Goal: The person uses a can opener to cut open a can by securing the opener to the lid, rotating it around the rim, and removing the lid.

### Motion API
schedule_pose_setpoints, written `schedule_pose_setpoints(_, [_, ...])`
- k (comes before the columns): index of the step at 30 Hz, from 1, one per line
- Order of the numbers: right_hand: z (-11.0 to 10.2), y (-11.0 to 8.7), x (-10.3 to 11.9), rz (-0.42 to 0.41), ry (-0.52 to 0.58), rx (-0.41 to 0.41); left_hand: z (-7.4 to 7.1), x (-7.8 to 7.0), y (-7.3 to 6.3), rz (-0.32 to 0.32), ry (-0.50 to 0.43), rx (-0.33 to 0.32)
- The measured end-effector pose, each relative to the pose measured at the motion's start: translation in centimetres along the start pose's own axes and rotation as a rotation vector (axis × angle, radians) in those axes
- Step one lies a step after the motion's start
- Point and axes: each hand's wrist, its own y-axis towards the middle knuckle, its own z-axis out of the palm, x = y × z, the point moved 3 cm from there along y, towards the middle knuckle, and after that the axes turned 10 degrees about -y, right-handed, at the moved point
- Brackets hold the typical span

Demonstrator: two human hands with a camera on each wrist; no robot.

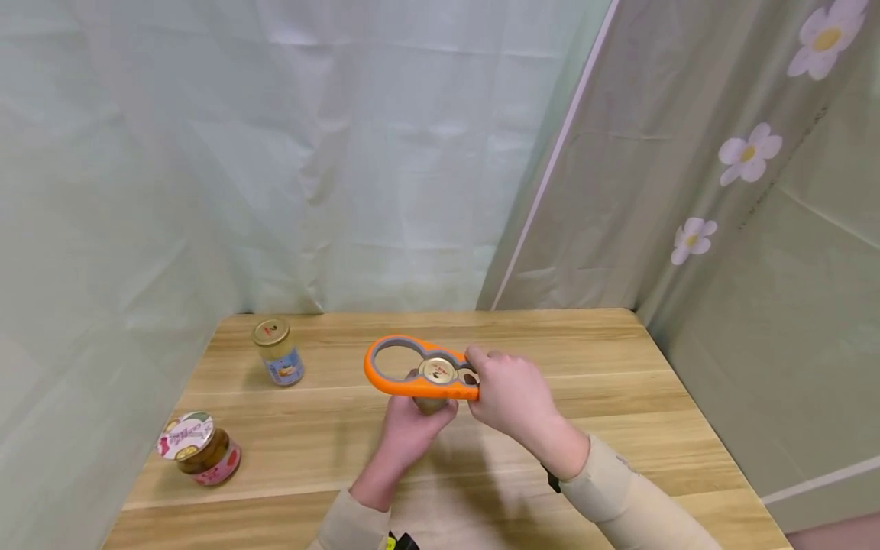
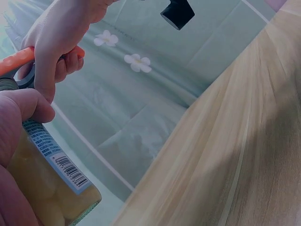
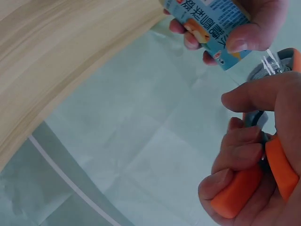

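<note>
My left hand (image 1: 404, 431) grips a glass jar (image 2: 49, 188) with a blue label (image 3: 207, 28) and pale pieces inside. Its gold lid (image 1: 438, 370) shows through the middle opening of an orange jar opener (image 1: 419, 390) with grey lining. My right hand (image 1: 516, 393) holds the opener's handles, fingers wrapped round them in the right wrist view. The opener's larger loop juts out to the left of the lid. Both jar and opener are raised above the table, the jar tilted in the left wrist view.
Toward the back left of the wooden table (image 1: 584, 477) stands a gold-lidded jar (image 1: 280, 359) with a blue label. Nearer on the left is a dark jar (image 1: 213, 458) with a pink label and patterned top. Pale curtains (image 1: 406, 168) hang behind and beside the table.
</note>
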Motion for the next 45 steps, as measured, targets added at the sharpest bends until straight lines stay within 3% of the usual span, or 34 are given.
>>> schedule_pose_setpoints(9, [-0.2,-0.1,-0.2,-0.017,0.004,-0.070,0.0,-0.4,-0.2,-0.026,-0.038,0.010])
schedule_pose_setpoints(18, [-0.2,0.0,-0.5,-0.034,0.023,-0.040,0.2,-0.6,-0.3,-0.033,-0.046,0.041])
schedule_pose_setpoints(29, [0.2,-0.1,-1.3,-0.071,0.083,-0.030,0.3,-0.8,-0.2,0.011,-0.070,0.198])
schedule_pose_setpoints(38, [0.5,0.0,-1.5,-0.114,0.097,-0.052,0.2,-1.0,-0.2,0.046,-0.136,0.268])
schedule_pose_setpoints(45, [0.3,0.2,-1.7,-0.160,0.096,-0.072,0.2,-1.2,-0.1,0.082,-0.127,0.323])
